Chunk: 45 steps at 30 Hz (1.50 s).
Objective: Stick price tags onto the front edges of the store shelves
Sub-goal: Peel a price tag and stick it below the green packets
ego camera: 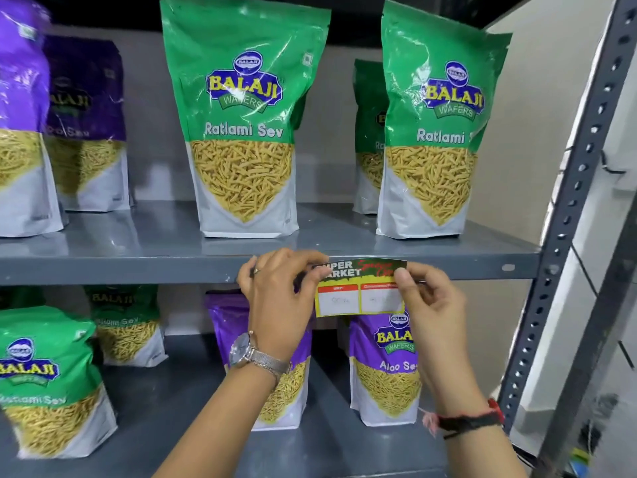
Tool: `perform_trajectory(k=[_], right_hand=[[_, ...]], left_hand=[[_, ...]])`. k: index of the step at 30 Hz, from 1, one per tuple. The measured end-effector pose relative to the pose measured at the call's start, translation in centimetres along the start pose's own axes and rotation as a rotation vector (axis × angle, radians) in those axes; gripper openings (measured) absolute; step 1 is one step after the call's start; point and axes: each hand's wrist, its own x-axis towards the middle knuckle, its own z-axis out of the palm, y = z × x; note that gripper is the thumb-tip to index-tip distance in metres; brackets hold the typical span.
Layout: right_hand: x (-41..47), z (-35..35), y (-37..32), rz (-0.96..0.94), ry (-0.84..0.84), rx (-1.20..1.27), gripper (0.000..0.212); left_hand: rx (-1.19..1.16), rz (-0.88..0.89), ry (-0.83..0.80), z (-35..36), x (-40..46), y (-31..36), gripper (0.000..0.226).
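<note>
At shelf edge [138, 269], hands pinch tag [360, 298].

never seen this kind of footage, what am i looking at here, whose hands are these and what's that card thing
There is one picture, taken by a camera worn on a person's head, looking forward and down at their own bare hands. No machine is involved. The left hand and right hand pinch a price tag by its upper corners against the front edge of a grey metal shelf. Green snack bags stand on that shelf; purple snack bags stand on the shelf below.
</note>
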Motion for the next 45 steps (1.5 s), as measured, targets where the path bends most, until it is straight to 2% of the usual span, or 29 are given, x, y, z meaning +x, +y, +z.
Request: perform_trajectory(k=[3, 13, 18, 22, 35, 40, 45], right_hand=[[0.2, 0.3, 0.3, 0.025, 0.026, -0.088, 0.028], [1.0, 0.6, 0.7, 0.05, 0.075, -0.073, 0.029], [1.2, 0.9, 1.2, 0.05, 0.107, -0.107, 0.03], [1.5, 1.2, 1.3, 0.045, 0.132, -0.15, 0.034], [1.3, 1.6, 0.8, 0.035, 0.164, -0.257, 0.035], [1.3, 1.1, 0.1, -0.086, 0.16, -0.418, 0.028], [2.0, 0.8, -0.6, -0.215, 0.077, -0.598, 0.021]], left_hand=[[0.04, -0.059, 0.011, -0.3, 0.5, 0.2, 0.004], [0.119, -0.076, 0.033, 0.1, 0.6, 0.0, 0.007], [0.127, -0.097, 0.046, 0.3, 0.7, 0.2, 0.016], [0.129, -0.09, 0.061, 0.4, 0.7, 0.1, 0.009], [0.117, -0.071, 0.072, 0.8, 0.6, -0.2, 0.007], [0.198, -0.064, 0.053, 0.8, 0.7, -0.5, 0.024], [0.241, -0.02, -0.025, 0.6, 1.0, -0.6, 0.012]])
